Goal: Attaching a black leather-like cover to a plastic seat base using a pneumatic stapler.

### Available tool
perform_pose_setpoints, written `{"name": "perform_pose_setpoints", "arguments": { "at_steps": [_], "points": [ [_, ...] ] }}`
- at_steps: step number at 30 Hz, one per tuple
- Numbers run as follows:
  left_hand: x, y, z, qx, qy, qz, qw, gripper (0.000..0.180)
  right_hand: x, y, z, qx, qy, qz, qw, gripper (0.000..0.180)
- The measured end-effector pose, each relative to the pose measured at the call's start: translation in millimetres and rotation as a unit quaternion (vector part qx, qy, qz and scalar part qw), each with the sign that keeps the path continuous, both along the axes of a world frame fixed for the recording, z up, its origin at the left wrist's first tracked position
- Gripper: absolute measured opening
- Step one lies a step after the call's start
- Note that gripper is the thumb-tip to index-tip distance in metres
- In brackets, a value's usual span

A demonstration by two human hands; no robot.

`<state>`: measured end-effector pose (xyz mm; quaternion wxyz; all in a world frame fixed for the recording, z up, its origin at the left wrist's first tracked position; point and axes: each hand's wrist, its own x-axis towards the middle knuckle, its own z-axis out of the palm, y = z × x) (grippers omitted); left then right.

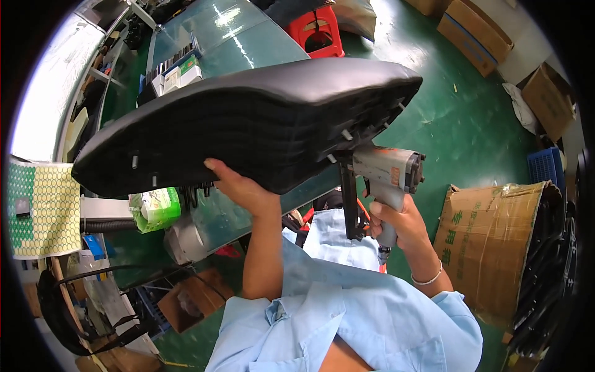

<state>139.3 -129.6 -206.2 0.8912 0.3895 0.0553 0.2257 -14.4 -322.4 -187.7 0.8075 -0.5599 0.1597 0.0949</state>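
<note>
Both hands are full on my feed: the right hand grips a staple gun, its nose by the underside of the seat; the left hand holds the seat up, tilted, before the table. Farther off, I see a red stool.

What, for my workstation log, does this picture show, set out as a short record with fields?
Left hand: holds the black seat at its lower edge; fingers hidden
Right hand: grips the grey pistol-grip tool
Seat pose: tilted, underside with short studs toward the camera
Tool nose: near the seat's underside; contact unclear
Beyond the seat: glossy table, red stool
At right: large cardboard box
</note>
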Motion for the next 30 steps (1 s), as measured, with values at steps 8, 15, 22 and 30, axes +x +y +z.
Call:
{"name": "perform_pose_setpoints", "arguments": {
  "at_steps": [8,15,22,30],
  "points": [
    [-5,-35,4,-0.025,-0.009,-0.01,1.0,0.068,-6,7,6,0.02,-0.009,0.0,1.0,0.025],
    [-6,-42,-3,0.016,-0.067,0.031,0.997,0.066,-11,20,1,0.023,-0.009,0.06,0.998,0.03],
    [-30,-29,-10,-0.012,0.054,0.111,0.992,0.055,8,19,-1,-0.025,-0.029,0.071,0.997,0.025],
    [-130,31,-31,-0.082,0.233,-0.157,0.956,0.027,15,-23,5,-0.221,-0.067,0.165,0.959,0.048]
  ]
}}
